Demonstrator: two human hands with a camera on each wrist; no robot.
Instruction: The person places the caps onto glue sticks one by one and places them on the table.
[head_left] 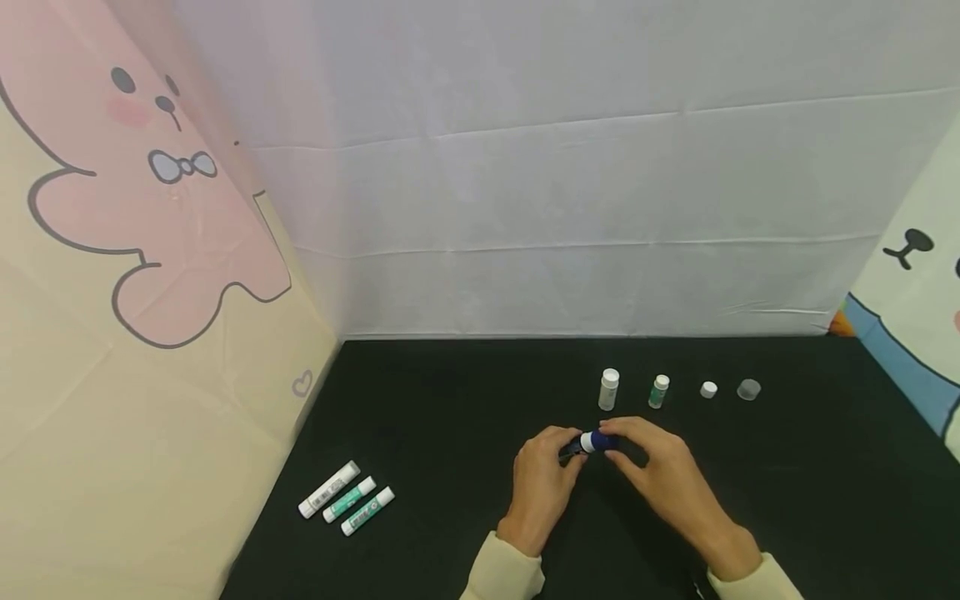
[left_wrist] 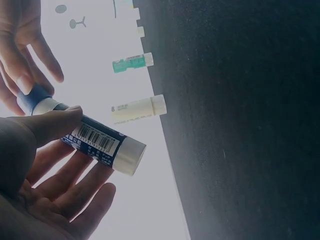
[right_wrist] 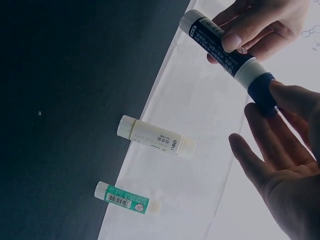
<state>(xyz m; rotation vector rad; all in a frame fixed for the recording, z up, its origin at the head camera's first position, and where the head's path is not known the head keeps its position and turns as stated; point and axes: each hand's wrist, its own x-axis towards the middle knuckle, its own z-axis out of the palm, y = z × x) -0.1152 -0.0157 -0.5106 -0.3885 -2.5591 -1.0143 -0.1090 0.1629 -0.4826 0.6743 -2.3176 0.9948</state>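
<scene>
A navy-blue glue stick (left_wrist: 95,142) with a barcode label and white base is held between both hands above the black table. In the head view, my left hand (head_left: 542,477) grips its labelled body between thumb and fingers. My right hand (head_left: 667,475) pinches the blue cap (right_wrist: 262,92) at the other end with thumb and fingertips. A white band shows between label and cap. Just beyond the hands stand a white glue stick (head_left: 609,390) and a smaller green-and-white glue stick (head_left: 658,392), both upright.
To the right of the standing sticks are a small white cap (head_left: 708,389) and a translucent cap (head_left: 748,389). At the left lie a white glue stick (head_left: 328,490) and two green ones, a middle one (head_left: 349,500) and a nearer one (head_left: 368,511). A pale curtain (head_left: 525,292) hangs behind the table.
</scene>
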